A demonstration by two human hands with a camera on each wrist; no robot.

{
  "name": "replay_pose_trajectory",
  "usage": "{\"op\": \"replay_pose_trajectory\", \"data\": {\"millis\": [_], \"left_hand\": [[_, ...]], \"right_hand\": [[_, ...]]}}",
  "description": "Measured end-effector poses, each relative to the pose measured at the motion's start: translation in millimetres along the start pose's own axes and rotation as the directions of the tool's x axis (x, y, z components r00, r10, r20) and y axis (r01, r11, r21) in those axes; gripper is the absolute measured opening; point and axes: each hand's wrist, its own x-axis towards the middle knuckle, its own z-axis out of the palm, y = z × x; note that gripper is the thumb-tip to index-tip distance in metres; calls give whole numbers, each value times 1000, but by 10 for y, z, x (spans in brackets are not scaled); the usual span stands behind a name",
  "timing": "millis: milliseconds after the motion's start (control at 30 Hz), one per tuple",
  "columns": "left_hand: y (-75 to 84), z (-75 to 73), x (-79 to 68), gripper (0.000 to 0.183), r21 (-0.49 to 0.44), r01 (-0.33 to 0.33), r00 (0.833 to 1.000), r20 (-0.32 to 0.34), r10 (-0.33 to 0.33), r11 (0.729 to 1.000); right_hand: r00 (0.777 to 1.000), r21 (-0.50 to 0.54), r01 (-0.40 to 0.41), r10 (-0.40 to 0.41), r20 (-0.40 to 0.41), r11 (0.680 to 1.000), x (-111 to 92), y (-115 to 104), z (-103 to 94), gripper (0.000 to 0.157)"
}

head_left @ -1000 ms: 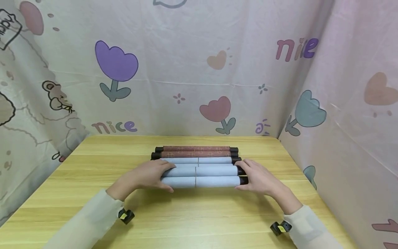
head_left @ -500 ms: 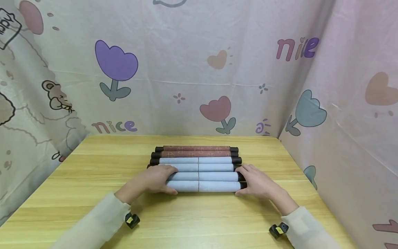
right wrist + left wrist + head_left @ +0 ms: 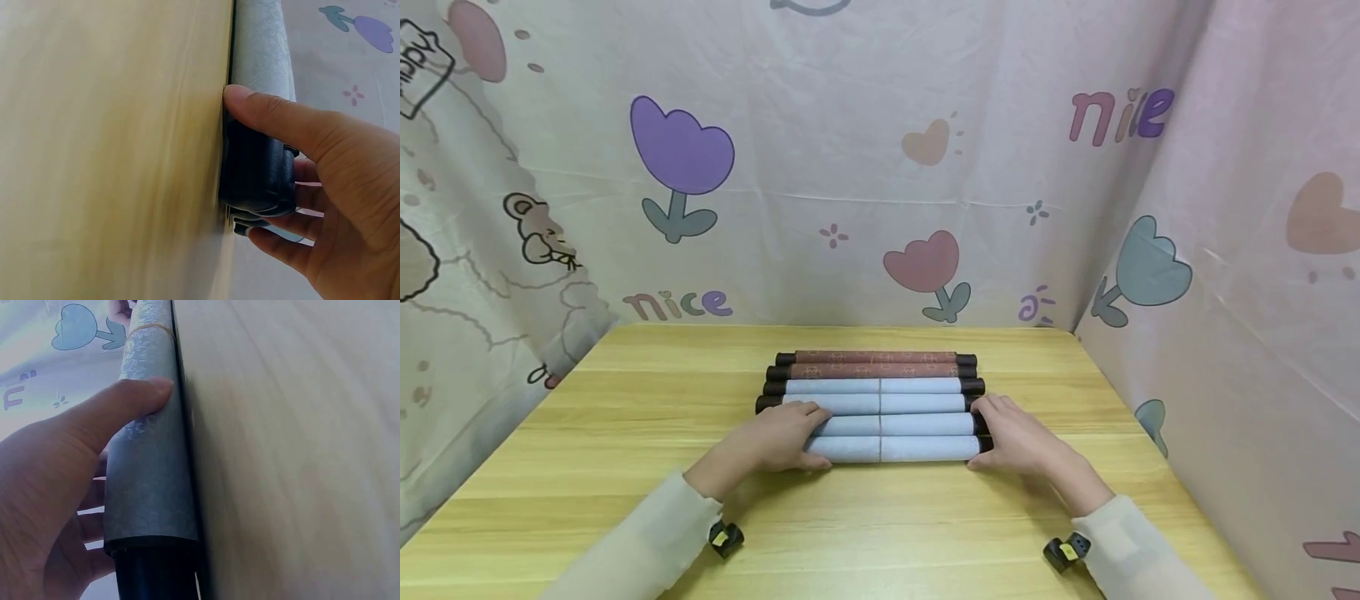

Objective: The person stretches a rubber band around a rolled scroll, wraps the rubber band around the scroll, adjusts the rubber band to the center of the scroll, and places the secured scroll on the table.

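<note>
Several light blue scrolls [image 3: 925,404] with black end knobs lie side by side across the table, each with a thin tie round its middle. My left hand [image 3: 775,437] holds the left part of the two nearest blue scrolls [image 3: 917,448], its thumb along the near side. In the left wrist view that thumb [image 3: 134,400] lies on the pale wrapping, with the fingers partly hidden behind. At the other end, my right hand [image 3: 1018,437] grips around the black knobs. The right wrist view shows its thumb beside a black knob [image 3: 259,169] and its fingers curled at the far side.
Two brown patterned scrolls [image 3: 872,372] lie behind the blue ones. The wooden table [image 3: 880,533] reaches back to a printed curtain [image 3: 820,167], which also hangs at both sides.
The two nearest blue scrolls have shifted down and toward me, showing more of the blue scroll behind. My left hand has moved slightly right; my right hand has barely moved.
</note>
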Motion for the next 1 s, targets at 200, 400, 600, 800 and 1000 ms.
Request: {"op": "replay_pose_trajectory", "data": {"millis": [200,400,600,800,1000], "left_hand": [[-14,15,3,74,39,-42,997,-67,45,998],[-21,20,16,70,70,-42,994,-101,49,997],[-25,19,17,75,83,-33,993,-114,42,996],[-99,15,-29,76,4,-68,986,-150,68,998],[-258,-46,-47,72,2,-80,976,-205,79,997]], "right_hand": [[1000,-11,-20,20,5,1000,20,28,5,78],[997,19,-72,72,33,997,54,33,3,81],[993,33,-110,109,37,993,74,36,-19,87],[998,85,-42,38,49,996,13,83,-45,89],[998,103,-52,49,31,993,-22,182,-132,89]]}}
